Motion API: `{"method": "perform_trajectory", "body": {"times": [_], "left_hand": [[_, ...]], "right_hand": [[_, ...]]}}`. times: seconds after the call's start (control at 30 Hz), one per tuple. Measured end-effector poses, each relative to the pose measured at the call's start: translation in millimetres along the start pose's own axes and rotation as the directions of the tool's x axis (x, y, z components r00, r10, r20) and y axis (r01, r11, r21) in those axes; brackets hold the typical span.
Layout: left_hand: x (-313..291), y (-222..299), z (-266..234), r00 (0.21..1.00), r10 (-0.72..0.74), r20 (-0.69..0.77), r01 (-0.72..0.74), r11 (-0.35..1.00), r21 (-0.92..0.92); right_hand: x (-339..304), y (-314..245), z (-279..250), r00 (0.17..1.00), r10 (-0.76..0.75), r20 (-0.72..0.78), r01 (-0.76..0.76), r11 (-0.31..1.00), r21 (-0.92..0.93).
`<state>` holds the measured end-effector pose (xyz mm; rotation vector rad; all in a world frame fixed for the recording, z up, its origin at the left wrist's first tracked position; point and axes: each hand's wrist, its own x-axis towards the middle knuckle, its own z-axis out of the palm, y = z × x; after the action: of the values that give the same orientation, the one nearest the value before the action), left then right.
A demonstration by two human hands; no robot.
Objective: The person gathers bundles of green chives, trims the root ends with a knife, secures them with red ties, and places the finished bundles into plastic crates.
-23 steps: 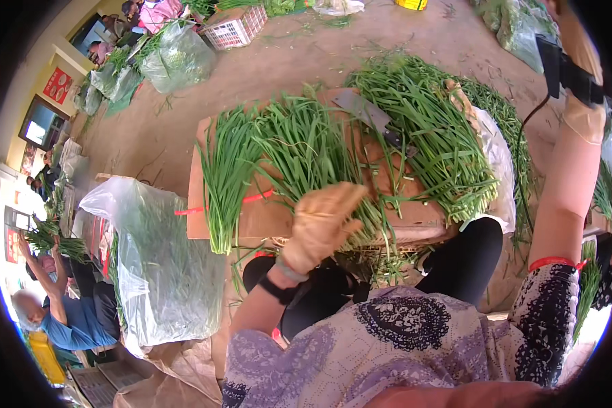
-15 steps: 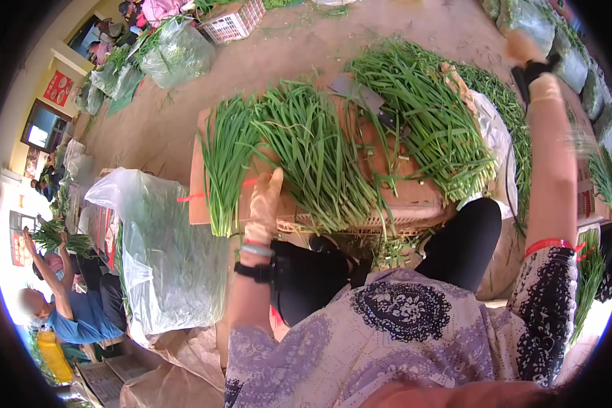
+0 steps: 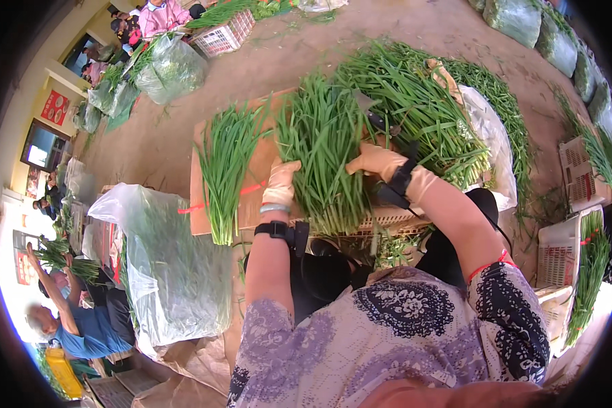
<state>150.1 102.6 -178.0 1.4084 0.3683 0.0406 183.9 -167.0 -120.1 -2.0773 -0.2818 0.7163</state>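
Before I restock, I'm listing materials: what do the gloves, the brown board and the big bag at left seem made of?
Gloves: probably thin rubber, slightly satin, judging by the close wrinkles. Board: likely cardboard, given its flat, matte brown face. Big bag: clear plastic film, glossy, see-through with creases and bright highlights.

Middle bundle of long green stalks: underside hidden. Black-handled grey knife: blade partly covered. Tan perforated crate: mostly concealed beneath brown cardboard sheet. Clear plastic bag: green contents blurred. Red rectangular wall poster: details too small to tell.
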Motion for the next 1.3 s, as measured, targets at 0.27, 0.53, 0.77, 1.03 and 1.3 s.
{"method": "perform_trajectory", "body": {"times": [0.27,0.53,0.77,1.03,1.3], "left_hand": [[-18.6,17.9,-19.6,0.98,-0.197,-0.007,0.196,0.974,0.112],[-20.8,43.7,-1.0,1.0,-0.001,0.007,0.001,0.998,0.058],[24.4,43.1,-10.5,0.978,0.03,0.205,-0.075,0.974,0.214],[21.5,36.4,53.1,0.994,-0.004,0.107,-0.039,0.916,0.399],[-118.4,231.8,97.0,0.8,0.548,0.245,-0.49,0.832,-0.261]], "right_hand": [[-39.3,20.6,-41.1,0.983,0.175,0.052,-0.172,0.793,0.585],[-26.8,45.8,-45.6,0.987,0.157,-0.036,-0.14,0.947,0.288],[-51.1,-10.2,-42.2,0.988,0.141,-0.057,-0.109,0.918,0.381],[36.6,-27.1,40.3,0.982,0.035,-0.185,0.021,0.957,0.291],[-74.2,-161.7,-31.3,0.798,-0.52,-0.306,0.598,0.613,0.516]]}}
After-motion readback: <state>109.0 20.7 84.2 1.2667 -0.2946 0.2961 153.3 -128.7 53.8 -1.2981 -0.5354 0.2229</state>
